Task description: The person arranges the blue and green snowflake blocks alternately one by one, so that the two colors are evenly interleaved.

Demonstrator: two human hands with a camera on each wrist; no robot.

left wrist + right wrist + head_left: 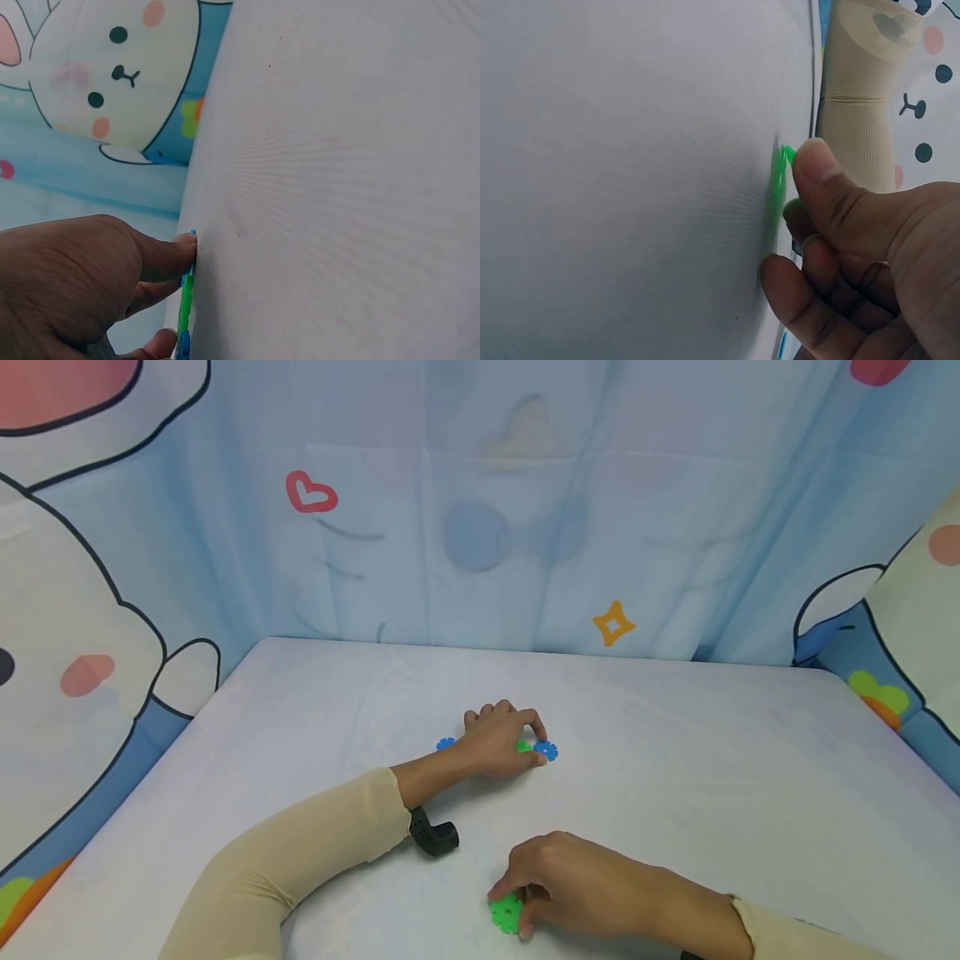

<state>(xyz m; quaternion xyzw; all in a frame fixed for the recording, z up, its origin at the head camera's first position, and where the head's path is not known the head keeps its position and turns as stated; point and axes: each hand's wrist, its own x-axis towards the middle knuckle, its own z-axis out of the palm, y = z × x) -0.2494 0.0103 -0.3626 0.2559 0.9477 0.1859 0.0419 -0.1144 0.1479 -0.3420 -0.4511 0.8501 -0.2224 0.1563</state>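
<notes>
My left hand (497, 745) reaches over a short row of toothed plastic snowflake discs on the white tabletop. Its thumb and index finger pinch the blue snowflake disc (550, 751) at the row's right end. Beside that lies a green disc (523, 747), partly under the hand, and another blue disc (446, 743) peeks out on the left. Closer to the front, my right hand (581, 885) holds a bright green snowflake disc (506, 914) by its edge between thumb and index finger. In the right wrist view this green disc (778, 180) appears nearly edge-on, low at the table surface.
The white-covered table (712, 777) reaches back to a light blue cartoon curtain (487, 552). A black wrist device (435, 837) juts out below the left sleeve (322, 827), close over the tabletop. The two forearms come in from opposite sides.
</notes>
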